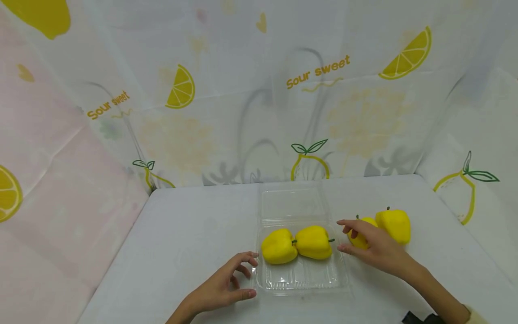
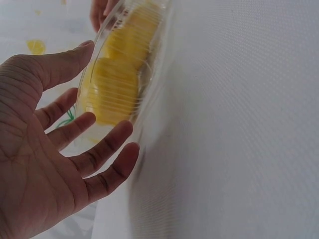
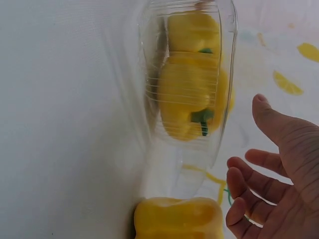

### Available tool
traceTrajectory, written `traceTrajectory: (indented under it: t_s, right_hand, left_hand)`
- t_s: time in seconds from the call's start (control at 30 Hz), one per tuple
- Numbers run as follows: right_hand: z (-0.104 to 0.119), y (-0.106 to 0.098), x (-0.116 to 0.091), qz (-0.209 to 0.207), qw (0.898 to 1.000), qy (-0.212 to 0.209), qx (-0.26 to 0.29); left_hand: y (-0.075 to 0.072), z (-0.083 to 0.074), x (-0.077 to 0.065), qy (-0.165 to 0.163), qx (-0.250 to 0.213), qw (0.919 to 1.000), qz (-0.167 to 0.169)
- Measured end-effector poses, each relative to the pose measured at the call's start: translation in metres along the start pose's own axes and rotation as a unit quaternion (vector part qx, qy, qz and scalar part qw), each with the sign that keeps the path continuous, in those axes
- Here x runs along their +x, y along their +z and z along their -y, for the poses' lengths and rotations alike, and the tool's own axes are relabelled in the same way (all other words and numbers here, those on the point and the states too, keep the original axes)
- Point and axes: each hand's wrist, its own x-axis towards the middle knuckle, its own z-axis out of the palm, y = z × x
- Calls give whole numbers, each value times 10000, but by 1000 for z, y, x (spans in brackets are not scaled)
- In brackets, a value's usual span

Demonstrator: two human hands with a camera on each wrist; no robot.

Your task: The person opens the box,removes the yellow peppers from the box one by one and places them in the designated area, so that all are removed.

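Two yellow bell peppers, the left one [image 1: 279, 246] and the right one [image 1: 313, 242], lie side by side in a clear plastic clamshell container [image 1: 299, 281] with its lid [image 1: 293, 203] laid back. My left hand [image 1: 224, 283] is at the container's left side, fingers spread and bent loosely, holding nothing; in the left wrist view its fingertips are close to the wall, and I cannot tell if they touch. To the right of the container hovers my right hand [image 1: 376, 247], relaxed with nothing in its grasp. It partly hides one of two more yellow peppers [image 1: 394, 226] on the table.
A white-covered table [image 1: 182, 225] bears everything. Behind it hangs a cloth [image 1: 226, 135] printed with lemons, and cloth also rises at both sides. Something black [image 1: 422, 318] shows at the bottom edge, near the right forearm.
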Motion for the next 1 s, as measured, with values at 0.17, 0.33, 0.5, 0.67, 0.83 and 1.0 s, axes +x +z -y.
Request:
traceTrajectory:
  t_s: [0.17,0.33,0.5,0.67,0.83,1.0]
  right_hand:
    - [4,5,1,80,9999,116,-52]
    - [7,9,4,238,9995,209,-42]
    - [10,13,7,368,9990,249,20]
    - [13,17,11,482,9986,179,-83]
    - [16,20,13,556,9981,145,-203]
    - [17,23,16,567,9977,135,-336]
  left_hand:
    - [0,0,0,-2,6,10000,-7]
    - [-1,1,0,15,11,10000,2]
    - [-1,1,0,9,17,10000,12]
    - [-1,1,0,6,44,10000,5]
    - [-1,2,0,20,60,10000,10]
    - [-1,2,0,19,18,10000,30]
